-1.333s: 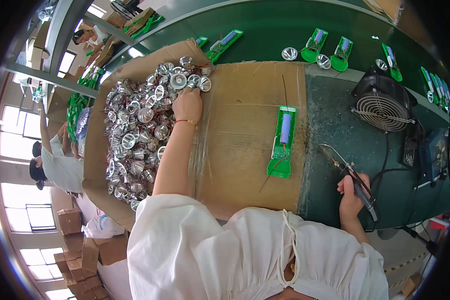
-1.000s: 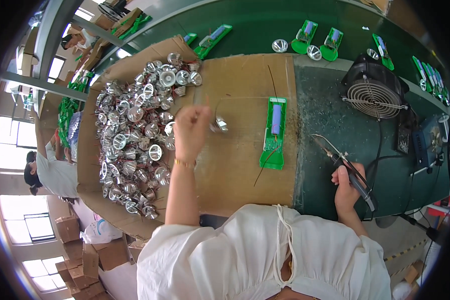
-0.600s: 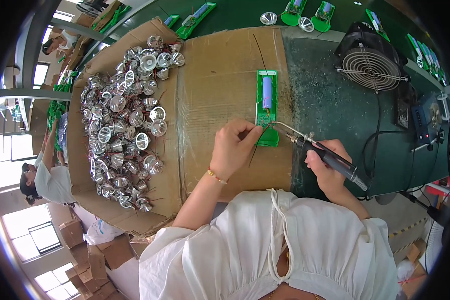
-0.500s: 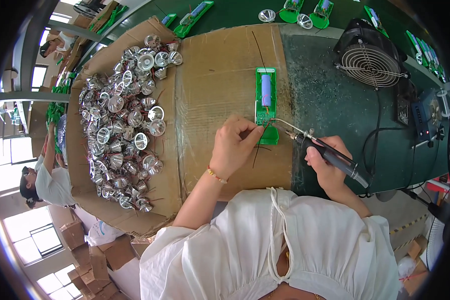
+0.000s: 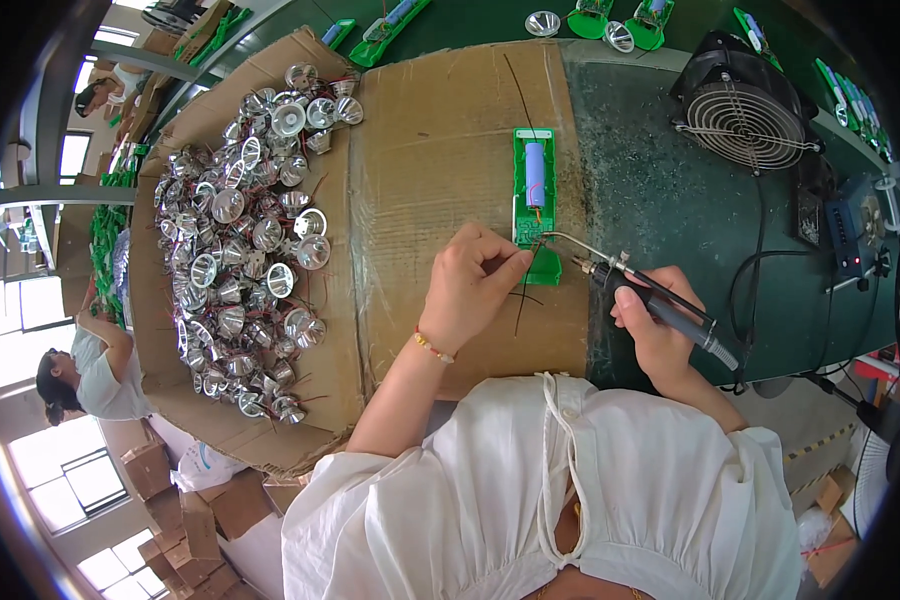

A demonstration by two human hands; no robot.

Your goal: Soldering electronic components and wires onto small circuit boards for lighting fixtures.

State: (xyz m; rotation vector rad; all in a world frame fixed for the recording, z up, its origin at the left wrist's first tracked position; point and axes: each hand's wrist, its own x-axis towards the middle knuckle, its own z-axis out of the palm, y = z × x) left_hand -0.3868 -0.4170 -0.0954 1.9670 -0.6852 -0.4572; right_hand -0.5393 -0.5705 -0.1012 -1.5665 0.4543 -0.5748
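A green plastic housing (image 5: 542, 268) lies lengthwise on the cardboard sheet in front of me, with a lavender cylindrical battery (image 5: 535, 175) and a small green circuit board (image 5: 532, 231) in it. My left hand (image 5: 478, 270) is beside the board, thumb and forefinger pinched on a thin black wire (image 5: 518, 312) whose loose part trails below. In my right hand (image 5: 662, 318) is a soldering iron (image 5: 660, 305) with a dark grip and a thin curved metal feed tube (image 5: 582, 246). The tube's end reaches the board near my left fingertips; the exact contact is too small to make out.
An open cardboard box (image 5: 240, 440) full of silvery reflector cups (image 5: 267, 235) stands on the left. A black fan (image 5: 745, 122) and a blue control box (image 5: 850, 240) sit to the right. More green housings (image 5: 592, 20) line the far side. A co-worker (image 5: 95, 370) is at far left.
The view has shifted slightly. The iron's tip seems drawn back a little from the board, while my left pinch stays beside it. The co-worker's arm at far left has come down.
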